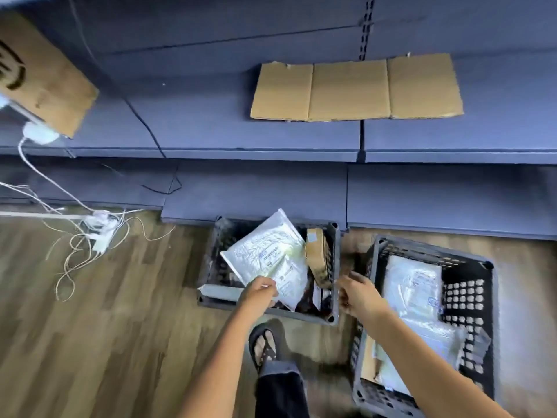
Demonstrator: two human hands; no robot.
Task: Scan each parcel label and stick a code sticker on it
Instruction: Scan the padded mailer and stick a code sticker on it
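**While a Parcel Is Held: Hand and Crate Positions**

While the left hand (260, 292) pinches the lower corner of a silver-white parcel (262, 248) between thumb and fingers, the parcel sits tilted above the dark crate (304, 315) at lower centre of the frame. Its printed label (272, 255) faces up. A smaller mailer (291, 282) lies just beneath it, and a brown carton (316, 254) stands on edge against the crate's right wall.

The right hand (358, 295) is above that crate's right rim, fingers loosely bent, with nothing visible in them. Contact with the rim cannot be determined.

A second crate (464, 300) at lower right holds several flat mailers (413, 285). A flattened cardboard sheet (355, 90) lies on the blue shelf (211, 125) at upper centre. A power strip (99, 227) with tangled cables lies on the wooden floor (120, 327) at left.
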